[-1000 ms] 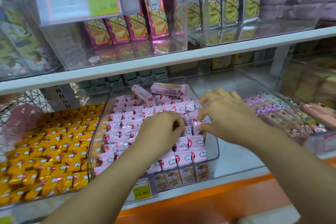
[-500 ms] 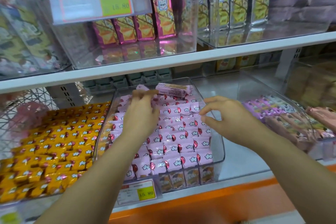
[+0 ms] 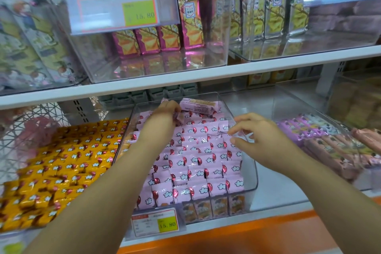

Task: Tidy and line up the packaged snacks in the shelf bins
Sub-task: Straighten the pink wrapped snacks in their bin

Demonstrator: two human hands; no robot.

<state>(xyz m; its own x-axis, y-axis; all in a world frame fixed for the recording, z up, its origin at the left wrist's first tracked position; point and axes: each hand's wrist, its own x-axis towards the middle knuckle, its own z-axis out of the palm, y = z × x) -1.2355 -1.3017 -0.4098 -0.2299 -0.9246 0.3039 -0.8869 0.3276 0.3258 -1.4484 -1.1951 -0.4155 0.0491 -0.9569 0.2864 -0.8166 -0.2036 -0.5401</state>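
Note:
A clear plastic bin on the lower shelf holds rows of pink snack packs printed with clouds and red balloons. At the bin's back, my left hand is closed around a loose pink pack. Another loose pink pack lies crosswise on top of the rows just right of that hand. My right hand hovers over the bin's right side, fingers spread, thumb and forefinger apart above the packs, holding nothing.
Yellow snack packs fill the bin to the left. Purple and brown packs fill the bin to the right. The upper shelf edge hangs just above, with clear bins of tall pink packets. A price tag fronts the pink bin.
My left hand moved from the middle of the bin to the back and closed on a loose pink pack. My right hand let go of the packs and opened, staying at the right side.

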